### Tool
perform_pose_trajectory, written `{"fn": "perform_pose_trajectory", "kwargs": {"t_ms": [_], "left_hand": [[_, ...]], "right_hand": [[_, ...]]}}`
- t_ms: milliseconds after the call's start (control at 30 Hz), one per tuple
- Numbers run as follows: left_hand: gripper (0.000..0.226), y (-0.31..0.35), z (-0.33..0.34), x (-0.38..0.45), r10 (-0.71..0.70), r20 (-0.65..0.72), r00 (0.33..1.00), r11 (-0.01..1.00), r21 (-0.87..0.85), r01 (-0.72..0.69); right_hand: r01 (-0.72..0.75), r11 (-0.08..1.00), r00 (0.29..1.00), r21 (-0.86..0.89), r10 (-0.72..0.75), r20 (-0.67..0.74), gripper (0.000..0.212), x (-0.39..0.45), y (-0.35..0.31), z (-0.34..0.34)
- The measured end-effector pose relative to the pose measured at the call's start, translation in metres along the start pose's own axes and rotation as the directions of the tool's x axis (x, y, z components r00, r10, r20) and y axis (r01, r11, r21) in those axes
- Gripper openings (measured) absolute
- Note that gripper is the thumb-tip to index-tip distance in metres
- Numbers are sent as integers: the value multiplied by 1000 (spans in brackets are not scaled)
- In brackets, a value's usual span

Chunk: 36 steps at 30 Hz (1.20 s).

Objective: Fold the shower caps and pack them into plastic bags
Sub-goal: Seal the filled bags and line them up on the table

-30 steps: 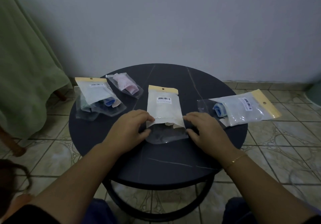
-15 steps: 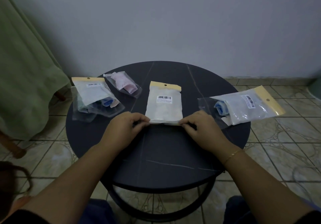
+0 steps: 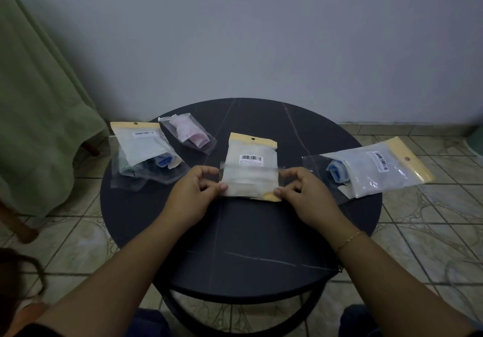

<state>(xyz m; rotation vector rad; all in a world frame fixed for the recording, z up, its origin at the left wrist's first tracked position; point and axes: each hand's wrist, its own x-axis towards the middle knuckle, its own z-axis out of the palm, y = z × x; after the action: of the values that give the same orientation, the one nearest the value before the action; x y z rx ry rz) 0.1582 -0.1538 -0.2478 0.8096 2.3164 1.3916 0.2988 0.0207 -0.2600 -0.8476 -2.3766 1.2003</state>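
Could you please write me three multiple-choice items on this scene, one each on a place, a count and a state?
1. Where does the pink cap's bag lie?
A. far left of the table
B. near right edge
C. on the floor

2. How many bags show a barcode label?
A. one
B. three
C. five

3. What are the hands doing with the middle bag?
A. resting beside it
B. pinching its flap at both ends
C. lifting it overhead

Answers: 1 A, it lies beyond the left stack. 2 B, left, middle and right bag. 3 B, left hand and right hand pinch the clear flap.
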Motion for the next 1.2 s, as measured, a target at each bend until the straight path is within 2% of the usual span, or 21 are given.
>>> {"fn": "perform_pose_trajectory", "kwargs": {"t_ms": [100, 200, 367, 433, 533, 633, 700, 900, 1100, 1200], "left_hand": [[31, 2, 0, 3, -41, 5, 999, 998, 52, 40], [37, 4, 0, 6, -74, 6, 997, 993, 89, 74], [36, -1, 4, 12, -96, -26, 995, 984, 152, 99], [28, -3, 6, 13, -50, -13, 999, 969, 243, 52], [17, 0, 10, 10, 76, 63, 995, 899, 427, -96], [41, 3, 14, 8, 169, 122, 978, 781, 589, -209], [49, 3, 15, 8, 175, 144, 974, 712, 665, -226], [46, 5, 20, 9, 116, 117, 986, 650, 742, -164], [45, 5, 25, 11, 40, 58, 998, 705, 706, -69], [42, 9, 26, 12, -11, 25, 1000, 716, 698, -10]], "right_hand": [[-63, 998, 998, 27, 64, -26, 31, 2, 0, 3], [-87, 996, 995, 33, 88, -46, 33, 3, 0, 5], [-1, 995, 1000, -101, -2, -26, 21, 1, -7, 3], [2, 988, 1000, -156, -4, -13, 19, 0, -10, 4], [5, 958, 1000, -286, -5, 0, 33, -3, -16, 7], [93, 838, 996, -538, -70, 63, 50, -4, -21, 11], [119, 777, 993, -618, -75, 96, 60, -6, -25, 12], [90, 752, 991, -653, -5, 131, 64, -6, -29, 15], [-2, 789, 994, -614, 71, 89, 61, -7, -34, 18], [-51, 809, 993, -585, 106, 60, 50, -6, -35, 19]]}}
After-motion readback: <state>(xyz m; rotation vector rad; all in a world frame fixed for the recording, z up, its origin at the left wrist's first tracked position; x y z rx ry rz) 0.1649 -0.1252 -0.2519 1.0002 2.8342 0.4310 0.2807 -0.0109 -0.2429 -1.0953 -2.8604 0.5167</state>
